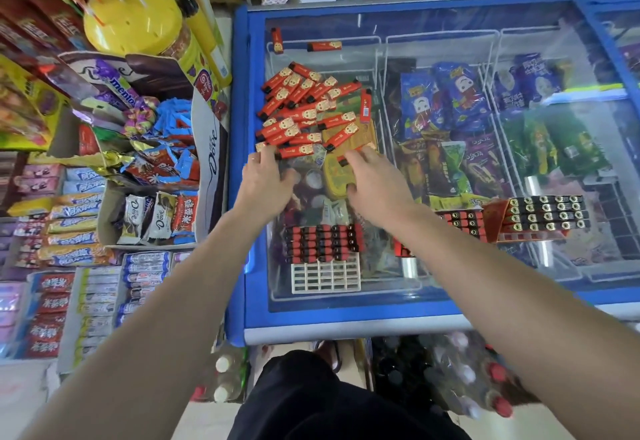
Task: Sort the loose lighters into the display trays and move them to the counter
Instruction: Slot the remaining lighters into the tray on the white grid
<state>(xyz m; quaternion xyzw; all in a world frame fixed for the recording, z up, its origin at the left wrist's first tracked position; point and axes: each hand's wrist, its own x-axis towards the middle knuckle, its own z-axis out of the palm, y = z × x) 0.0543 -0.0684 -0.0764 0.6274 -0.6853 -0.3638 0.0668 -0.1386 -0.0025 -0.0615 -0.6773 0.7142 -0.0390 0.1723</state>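
Note:
A heap of loose red lighters (308, 110) lies on the glass lid of a blue freezer (242, 169). My left hand (265, 180) reaches the heap's near left edge, its fingers curled on a lighter (261, 146). My right hand (377, 180) is at the heap's near right edge, fingers over a lighter whose black end (343, 162) shows. A white grid tray (323, 259), partly filled with upright lighters, sits close to me. A second tray (460, 221) lies under my right forearm. A full tray in a red box (543, 214) stands to the right.
Two stray lighters (277, 40) (323, 46) lie at the lid's far left. Candy and chocolate boxes (149, 169) crowd the shelf on the left. Bottled drinks (478, 384) stand on the floor by my legs. Ice cream packs show under the glass.

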